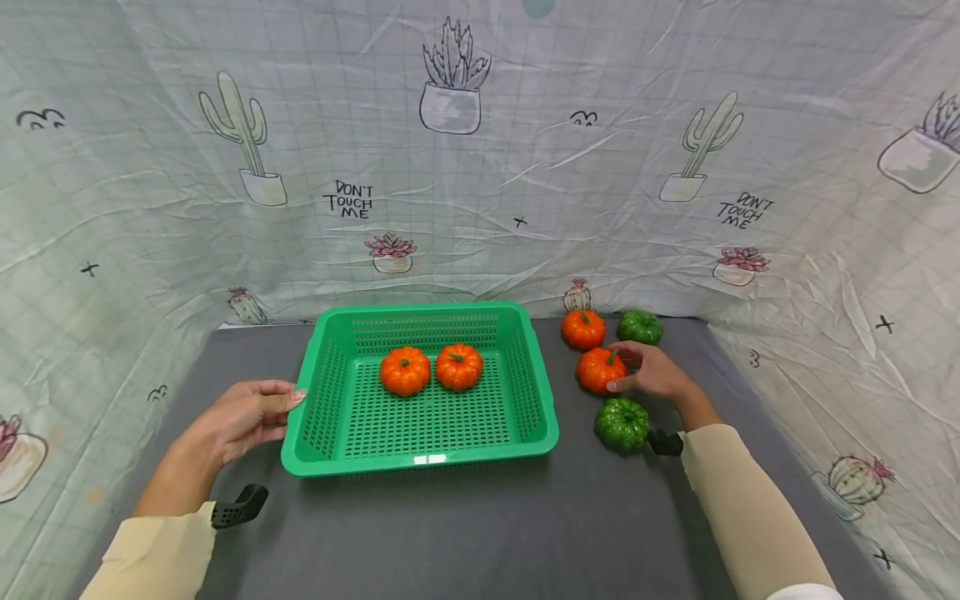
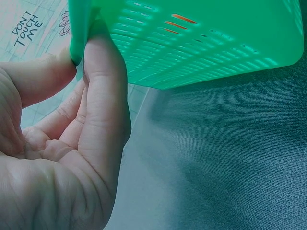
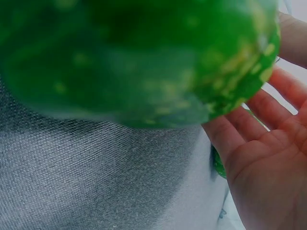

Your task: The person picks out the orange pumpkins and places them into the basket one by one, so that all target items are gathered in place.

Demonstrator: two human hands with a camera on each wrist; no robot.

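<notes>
Head view, and the right hand (image 1: 652, 371) has an orange pumpkin (image 1: 597, 372), thumb on the near side, fingers on the far side, curled about halfway in! That pumpkin sits right of the basket, on the dark table (image 1: 480, 533). Over on the left, the left hand (image 1: 243, 414) pinches the rim of the green basket (image 1: 360, 467) narrowly between thumb and fingers.

Tight quarters, though! A near green pumpkin (image 1: 622, 425) crowds the right wrist; a low swing could knock it rolling. A far orange pumpkin (image 1: 582, 330) sits just beside the held one, with a far green pumpkin (image 1: 640, 327) to its right, so a careless finger might nudge either. And those glossy, rounded skins could slip from a loose hold, while a tug at that left rim might skew the basket.

What textures! Ribbed, shiny lobes, stubby stems, slotted plastic walls around a left inner pumpkin (image 1: 405, 372) and a right inner pumpkin (image 1: 459, 367), both orange. Behind it all, creased cloth (image 1: 517, 150) printed with cacti.
</notes>
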